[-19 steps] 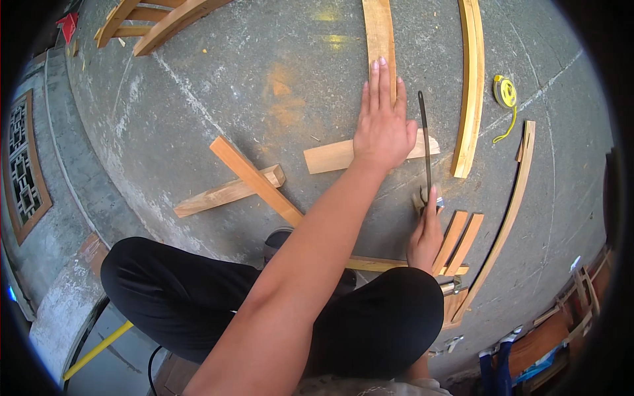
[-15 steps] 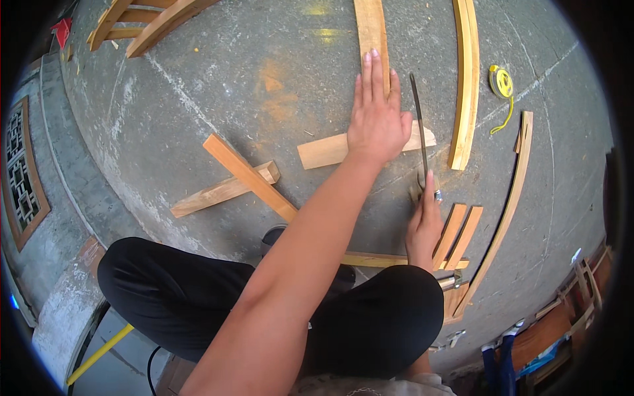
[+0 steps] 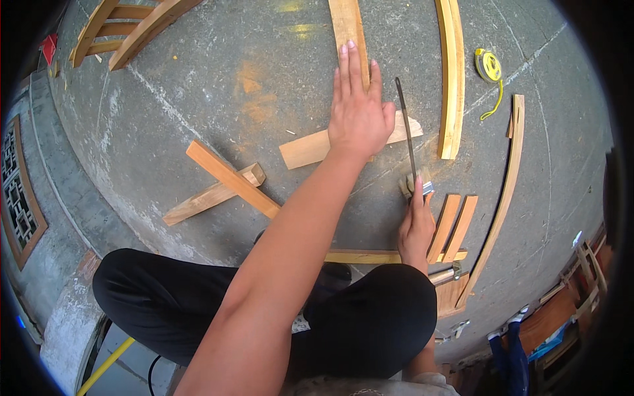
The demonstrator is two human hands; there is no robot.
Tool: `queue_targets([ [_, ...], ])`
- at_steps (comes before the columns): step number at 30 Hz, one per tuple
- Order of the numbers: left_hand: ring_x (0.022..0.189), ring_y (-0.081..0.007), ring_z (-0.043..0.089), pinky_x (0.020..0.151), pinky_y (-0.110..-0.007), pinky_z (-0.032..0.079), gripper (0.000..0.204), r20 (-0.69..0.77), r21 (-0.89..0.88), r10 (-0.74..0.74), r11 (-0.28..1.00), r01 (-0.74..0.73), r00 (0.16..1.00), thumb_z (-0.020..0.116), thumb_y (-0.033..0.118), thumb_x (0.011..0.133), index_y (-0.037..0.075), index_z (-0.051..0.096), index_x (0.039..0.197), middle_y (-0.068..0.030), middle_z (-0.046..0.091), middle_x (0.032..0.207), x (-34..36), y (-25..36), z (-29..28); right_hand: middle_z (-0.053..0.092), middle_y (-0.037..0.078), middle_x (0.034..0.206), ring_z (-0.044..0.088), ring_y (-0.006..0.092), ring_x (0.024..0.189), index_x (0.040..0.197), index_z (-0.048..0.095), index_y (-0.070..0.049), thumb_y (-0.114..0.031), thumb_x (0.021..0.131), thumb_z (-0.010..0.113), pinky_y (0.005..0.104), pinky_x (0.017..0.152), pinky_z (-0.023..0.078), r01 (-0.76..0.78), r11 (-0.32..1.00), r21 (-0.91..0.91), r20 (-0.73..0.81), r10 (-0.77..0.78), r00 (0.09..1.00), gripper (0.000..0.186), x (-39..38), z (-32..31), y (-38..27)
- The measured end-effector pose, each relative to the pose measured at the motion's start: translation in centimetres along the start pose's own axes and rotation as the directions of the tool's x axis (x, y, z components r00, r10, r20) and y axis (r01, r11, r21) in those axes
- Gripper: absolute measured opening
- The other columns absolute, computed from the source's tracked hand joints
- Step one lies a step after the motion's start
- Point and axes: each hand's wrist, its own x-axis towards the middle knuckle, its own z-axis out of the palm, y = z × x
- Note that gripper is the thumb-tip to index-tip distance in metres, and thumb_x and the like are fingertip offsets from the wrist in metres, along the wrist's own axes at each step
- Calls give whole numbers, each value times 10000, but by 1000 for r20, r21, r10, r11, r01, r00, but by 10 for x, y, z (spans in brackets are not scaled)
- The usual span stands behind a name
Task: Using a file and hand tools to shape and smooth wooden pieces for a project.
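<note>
Head view, only view. Concrete floor [image 3: 555,165] carries the work; its left edge meets a raised curb [image 3: 56,191].

Left hand [image 3: 360,119]: palm down, fingers outstretched and together, clasping nothing. Fingertips lie over the near end of a long board [image 3: 347,26], which runs out of the picture at the top. Palm is over a pale crosswise board [image 3: 305,150]; whether it presses on that one, cannot tell.

Right hand [image 3: 416,228]: fingers curled around the lower end of a thin dark bar [image 3: 405,109], index finger laid along it. Bar points away from the body, just right of the left hand, and passes over the crosswise board near its right end. Contact there unclear.

Changed since half a second ago: whole scene sits farther left and slightly higher, so the head has shifted. Left hand keeps its place over the long board. More of a brush [image 3: 427,187] shows beside the right fingers, its metal band now plain. Meaning, as I judge it: board steadied throughout, bar held ready to hand rather than set down.

Toward the floor's right edge: thick beam [image 3: 451,79], then yellow tape measure [image 3: 489,66], strap trailing. Two short slats [image 3: 444,228] lie just right of the right hand.
</note>
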Motion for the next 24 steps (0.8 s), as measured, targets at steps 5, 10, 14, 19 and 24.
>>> queue_targets([
  [5, 1625, -397, 71, 1286, -502, 251, 639, 3, -17, -4, 1000, 4, 1000, 532, 272, 961, 3, 500, 1540, -286, 81, 1725, -2, -1, 3, 672, 217, 1012, 685, 415, 811, 1639, 393, -236, 62, 973, 540, 458, 710, 550, -63, 992, -111, 91, 74, 993, 745, 70, 11, -31],
  [10, 1624, -406, 67, 1283, -510, 255, 637, -9, -13, 9, 1000, -9, 1000, 525, 269, 963, 2, 497, 1541, -292, 74, 1724, 1, 2, 2, 639, 211, 944, 652, 430, 735, 1635, 400, -242, 94, 901, 546, 477, 643, 538, 60, 993, -101, -39, -64, 997, 820, 58, 17, -12],
  [14, 1622, -421, 50, 1280, -530, 252, 659, 23, 32, 23, 999, -23, 999, 510, 275, 977, -6, 445, 1569, -299, 51, 1722, 1, 2, 2, 637, 219, 957, 655, 435, 749, 1621, 430, -229, 101, 891, 548, 472, 652, 545, 103, 990, -93, -83, -111, 990, 810, 25, 10, 12],
  [19, 1619, -430, 45, 1285, -535, 232, 699, 26, 36, 30, 999, -30, 999, 506, 290, 983, -25, 381, 1593, -308, 43, 1718, 1, 2, 6, 644, 194, 939, 665, 416, 762, 1616, 441, -226, 87, 886, 566, 453, 658, 550, 20, 987, -157, 11, -19, 1000, 804, 77, 12, -26],
  [24, 1617, -430, 51, 1292, -532, 213, 716, 17, 16, 28, 999, -28, 999, 510, 299, 984, -25, 358, 1603, -311, 56, 1714, 1, -1, 4, 637, 192, 942, 667, 394, 764, 1631, 411, -237, 75, 899, 570, 443, 653, 544, 15, 987, -163, 30, -10, 999, 811, 28, 12, 0],
])
